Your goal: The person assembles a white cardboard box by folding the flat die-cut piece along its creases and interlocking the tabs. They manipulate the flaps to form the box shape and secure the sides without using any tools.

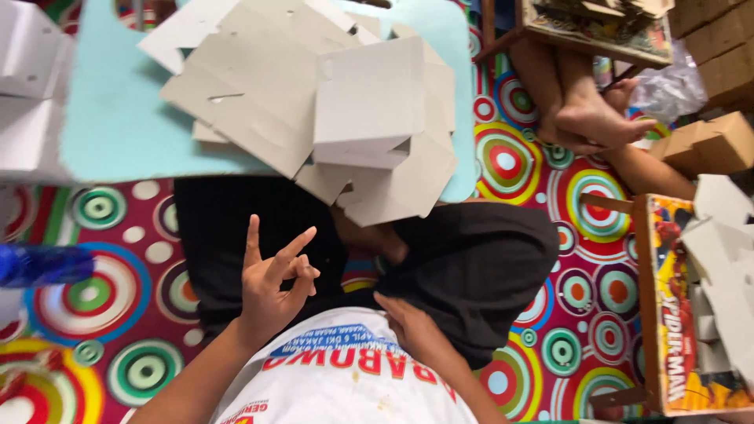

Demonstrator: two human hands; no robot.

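My left hand (276, 284) is raised over my lap with the fingers spread and the thumb near the bent fingers; it holds nothing. My right hand (410, 326) rests flat on my black trousers (479, 267), also without anything in it. Just beyond my knees a light blue low table (118, 126) carries a pile of flat grey cardboard box blanks (259, 86). A folded white box (369, 102) lies on top of the pile and hangs over the table's near edge. Neither hand touches the cardboard.
Another person's bare feet (589, 114) rest on the circle-patterned mat (510, 161) at the upper right. A colourful printed tray table (664, 314) at the right holds white folded boxes (726, 267). Brown boxes (707, 145) sit behind it, white boxes (27, 71) stack at the far left, and a blue bottle (43, 265) lies at the left.
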